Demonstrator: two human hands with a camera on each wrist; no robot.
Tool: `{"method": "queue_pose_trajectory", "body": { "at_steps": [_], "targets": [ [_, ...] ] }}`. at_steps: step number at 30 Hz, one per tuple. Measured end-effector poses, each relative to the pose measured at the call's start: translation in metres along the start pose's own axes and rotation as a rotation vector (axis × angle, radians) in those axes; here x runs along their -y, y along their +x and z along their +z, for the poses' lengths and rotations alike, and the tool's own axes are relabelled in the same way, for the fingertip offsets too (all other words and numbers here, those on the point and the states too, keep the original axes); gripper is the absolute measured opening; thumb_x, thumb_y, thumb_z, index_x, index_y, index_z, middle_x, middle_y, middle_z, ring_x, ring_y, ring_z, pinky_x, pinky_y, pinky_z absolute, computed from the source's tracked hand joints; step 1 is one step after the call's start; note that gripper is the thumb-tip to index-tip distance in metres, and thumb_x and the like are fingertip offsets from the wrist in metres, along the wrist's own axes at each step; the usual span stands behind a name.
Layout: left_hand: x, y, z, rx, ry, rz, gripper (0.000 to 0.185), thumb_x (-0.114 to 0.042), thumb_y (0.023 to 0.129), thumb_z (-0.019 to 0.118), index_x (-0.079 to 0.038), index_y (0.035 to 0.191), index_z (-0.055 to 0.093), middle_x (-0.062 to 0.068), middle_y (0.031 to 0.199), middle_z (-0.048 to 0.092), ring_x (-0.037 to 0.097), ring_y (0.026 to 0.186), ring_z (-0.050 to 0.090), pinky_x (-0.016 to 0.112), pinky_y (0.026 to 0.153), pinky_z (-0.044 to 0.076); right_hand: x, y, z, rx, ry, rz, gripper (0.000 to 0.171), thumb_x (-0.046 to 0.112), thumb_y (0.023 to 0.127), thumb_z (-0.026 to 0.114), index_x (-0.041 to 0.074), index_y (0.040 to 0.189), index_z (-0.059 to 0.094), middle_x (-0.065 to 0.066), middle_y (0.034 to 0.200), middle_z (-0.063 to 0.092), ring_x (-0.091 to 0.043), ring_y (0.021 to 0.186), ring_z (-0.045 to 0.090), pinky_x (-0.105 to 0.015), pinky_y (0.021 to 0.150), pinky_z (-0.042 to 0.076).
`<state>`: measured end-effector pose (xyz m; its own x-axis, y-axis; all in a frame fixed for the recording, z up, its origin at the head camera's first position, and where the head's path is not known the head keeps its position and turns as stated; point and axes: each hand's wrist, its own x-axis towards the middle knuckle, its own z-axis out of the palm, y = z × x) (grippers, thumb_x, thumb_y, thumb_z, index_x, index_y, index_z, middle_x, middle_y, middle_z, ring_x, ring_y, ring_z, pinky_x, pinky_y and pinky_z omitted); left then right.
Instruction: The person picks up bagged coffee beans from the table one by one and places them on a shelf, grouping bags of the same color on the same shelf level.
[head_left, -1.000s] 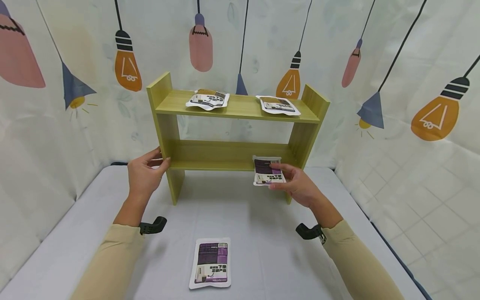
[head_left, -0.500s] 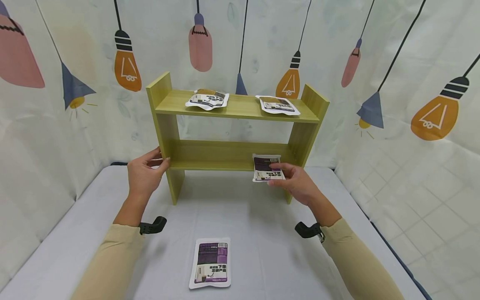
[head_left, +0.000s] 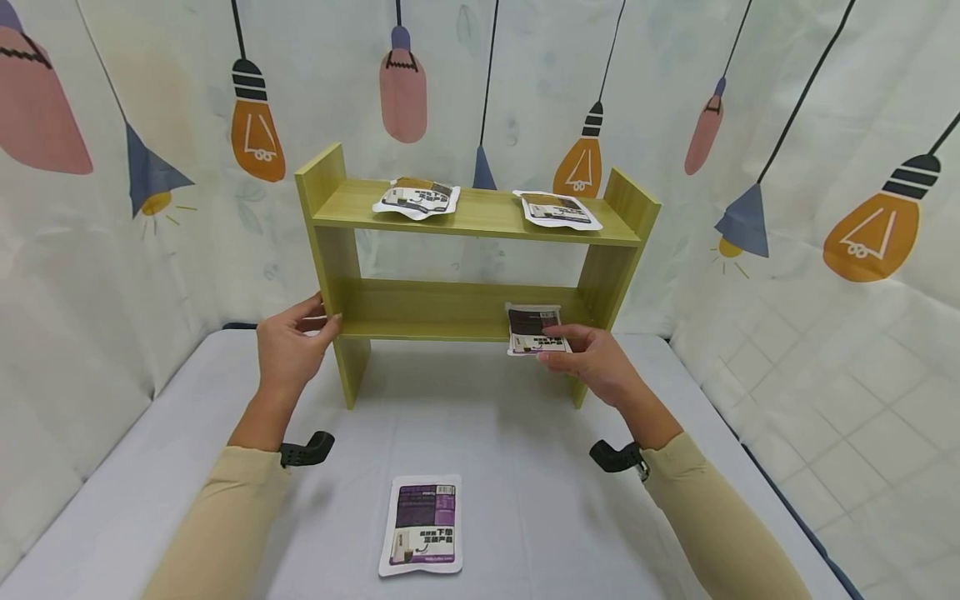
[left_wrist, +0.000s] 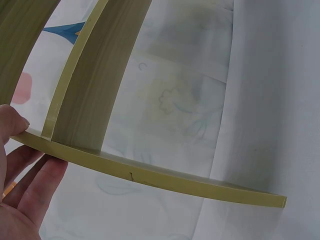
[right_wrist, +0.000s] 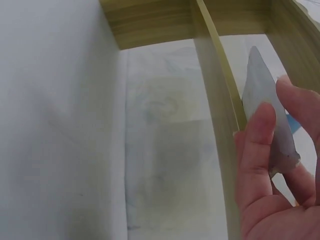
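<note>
A yellow-green wooden shelf rack (head_left: 465,322) with two boards stands on the table. My left hand (head_left: 294,343) grips its left side panel, thumb on the front edge and fingers behind, as the left wrist view shows on the panel (left_wrist: 150,177). At the right end of the lower board, my right hand (head_left: 588,360) pinches a purple-and-white packet (head_left: 528,329) between thumb and fingers. In the right wrist view this packet (right_wrist: 265,95) tilts over the board's front edge, its pale back showing.
Two white packets, one on the left (head_left: 417,200) and one on the right (head_left: 557,211), lie on the top board. Another purple-and-white packet (head_left: 422,527) lies on the white-covered table (head_left: 525,517) near the front. A patterned curtain (head_left: 315,92) hangs close behind the rack.
My right hand has moved slightly up and inward with the packet, which now overlaps more of the lower board. My left hand stays on the side panel.
</note>
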<state>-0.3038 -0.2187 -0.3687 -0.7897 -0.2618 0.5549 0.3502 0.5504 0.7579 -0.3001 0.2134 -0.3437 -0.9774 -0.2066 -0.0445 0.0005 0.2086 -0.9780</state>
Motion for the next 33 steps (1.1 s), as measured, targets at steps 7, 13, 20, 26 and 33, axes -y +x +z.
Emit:
{"method": "queue_pose_trajectory", "body": {
  "at_steps": [7,13,20,26,33],
  "targets": [
    [-0.0006,-0.0001,0.0014,0.000,-0.003,0.002,0.045,-0.023,0.094,0.074,-0.017,0.138,0.066,0.016,0.124,0.074,0.037,0.101,0.075,0.001,0.070,0.046,0.0008,0.0013,-0.0001,-0.035,-0.049,-0.005,0.053,0.017,0.086,0.083,0.004,0.135,0.066,-0.012,0.118,0.067,-0.018,0.087,0.072,-0.026,0.081,0.062],
    [-0.0008,-0.0005,0.0021,-0.005,0.008,-0.006,0.045,-0.025,0.095,0.073,-0.016,0.138,0.066,0.014,0.125,0.074,0.035,0.101,0.075,0.000,0.069,0.045,0.0012,0.0026,0.0008,-0.069,-0.031,-0.008,0.051,0.020,0.086,0.084,0.002,0.131,0.068,-0.006,0.109,0.071,-0.017,0.083,0.072,-0.028,0.081,0.063],
    [-0.0003,-0.0003,0.0020,-0.006,0.004,0.000,0.045,-0.026,0.095,0.073,-0.016,0.138,0.066,0.014,0.124,0.074,0.036,0.101,0.075,0.000,0.069,0.045,0.0025,0.0033,0.0032,-0.093,-0.013,-0.010,0.051,0.020,0.086,0.084,0.000,0.130,0.068,-0.005,0.096,0.076,-0.017,0.078,0.073,-0.029,0.078,0.063],
    [0.0000,-0.0005,0.0013,0.002,-0.003,-0.006,0.045,-0.026,0.094,0.074,-0.018,0.138,0.066,0.015,0.126,0.073,0.038,0.103,0.074,0.001,0.069,0.047,0.0040,0.0043,0.0029,-0.089,-0.025,0.007,0.052,0.023,0.087,0.083,0.001,0.131,0.068,-0.002,0.090,0.077,-0.018,0.078,0.073,-0.030,0.081,0.063],
    [0.0002,0.0003,0.0022,-0.013,0.003,-0.013,0.045,-0.024,0.095,0.073,-0.016,0.138,0.066,0.014,0.124,0.074,0.036,0.102,0.075,0.000,0.069,0.046,0.0053,0.0040,-0.0003,-0.041,-0.009,0.004,0.048,0.021,0.092,0.078,0.000,0.134,0.065,-0.004,0.100,0.078,-0.017,0.083,0.075,-0.032,0.084,0.063]
  ]
}}
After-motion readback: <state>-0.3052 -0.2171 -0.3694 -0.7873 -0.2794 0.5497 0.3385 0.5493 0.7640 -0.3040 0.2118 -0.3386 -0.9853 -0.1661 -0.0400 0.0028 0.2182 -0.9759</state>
